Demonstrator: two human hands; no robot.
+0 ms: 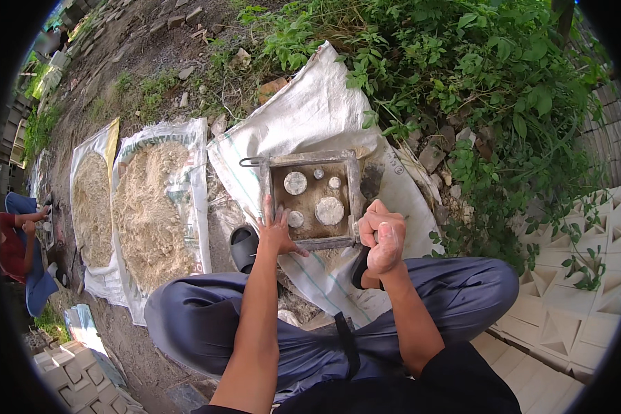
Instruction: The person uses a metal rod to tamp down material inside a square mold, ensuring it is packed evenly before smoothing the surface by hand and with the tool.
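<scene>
Left hand (277,233) spread wide, palm down; fingers laid over the left rail of a wooden frame (313,243), thumb toward its lower left corner. Right hand (383,240) curled into a tight fist, raised just beside the frame's lower right corner; whether anything is gripped inside cannot be told.

Frame is set near mid-frame of the view, roughly square. Inside, five pale round pieces are seen on a brown, sandy-looking bed: two large, three smaller, one large piece (329,211) at lower right. A bent metal loop (251,163) is seen projecting from the upper left corner.

Handling, as judged: rails stiff, grimy, probably rough rather than slippery; weight likely considerable if the bed is packed. Best taken by the two opposite side rails and kept level; the loop is not to be trusted for lifting. Round pieces look hard, perhaps brittle at the rims.

Frame is rested on a white woven sack (321,93). Farther left, pale granular heaps (152,207) are spread on sheets; a seated person (15,248) is seen at far left. Foliage (476,76) upper right; pale moulded blocks (566,297) lower right.
</scene>
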